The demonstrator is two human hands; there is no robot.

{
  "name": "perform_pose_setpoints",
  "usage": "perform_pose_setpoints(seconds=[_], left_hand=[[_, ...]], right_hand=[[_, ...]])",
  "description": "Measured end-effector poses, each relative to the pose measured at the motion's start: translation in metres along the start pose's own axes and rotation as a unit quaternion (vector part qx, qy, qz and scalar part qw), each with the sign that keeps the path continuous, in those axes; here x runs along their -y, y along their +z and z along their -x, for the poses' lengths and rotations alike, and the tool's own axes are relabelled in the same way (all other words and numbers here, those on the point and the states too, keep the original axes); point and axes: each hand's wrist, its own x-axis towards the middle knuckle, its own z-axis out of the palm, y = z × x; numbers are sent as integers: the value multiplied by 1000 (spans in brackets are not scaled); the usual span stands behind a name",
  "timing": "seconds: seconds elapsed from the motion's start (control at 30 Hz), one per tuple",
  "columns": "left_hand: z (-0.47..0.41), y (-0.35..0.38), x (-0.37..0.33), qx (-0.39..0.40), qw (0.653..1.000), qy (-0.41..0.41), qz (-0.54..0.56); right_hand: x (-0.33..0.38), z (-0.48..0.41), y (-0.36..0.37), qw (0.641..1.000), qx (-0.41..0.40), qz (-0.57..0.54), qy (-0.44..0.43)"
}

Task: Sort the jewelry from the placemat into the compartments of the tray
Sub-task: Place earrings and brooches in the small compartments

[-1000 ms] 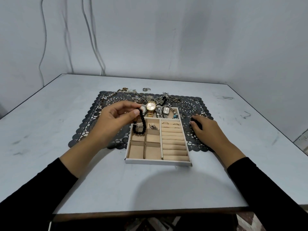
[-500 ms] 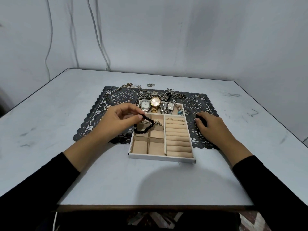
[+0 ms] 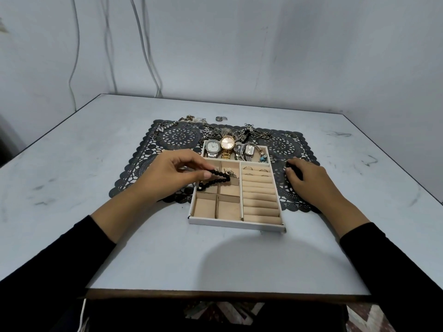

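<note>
A pale grey, smooth-topped table (image 3: 143, 236) with a dark brown wooden front edge (image 3: 215, 294) stands in the corner of a plain grey-white painted wall (image 3: 263, 44), its top marked with dark scuffs (image 3: 338, 134) near the far right corner. Thin white cables (image 3: 146, 44) hang down the wall behind the table's far left corner. Below the front edge shows what may be a patterned floor covering (image 3: 230, 312), and a thin white cord (image 3: 82, 315) at the lower left.

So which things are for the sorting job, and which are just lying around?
For the job: left hand pinching the black bead bracelet, right hand on the placemat, tray, watches, loose jewelry behind the tray.
Just lying around: wall cables, white cord below the table edge.
</note>
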Motion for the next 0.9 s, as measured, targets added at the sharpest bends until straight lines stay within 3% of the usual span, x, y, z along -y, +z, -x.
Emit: perform_pose_setpoints(seconds=[0.37, 0.67, 0.9], left_hand=[[-8, -5, -2, 45, 974, 115, -190], [-12, -5, -3, 88, 962, 141, -218], [-12, -2, -8, 95, 977, 89, -169]], right_hand=[[1, 0, 0, 1000, -5, -1, 3], [1, 0, 0, 1000, -4, 3, 7], [1, 0, 0, 1000, -2, 0, 7]])
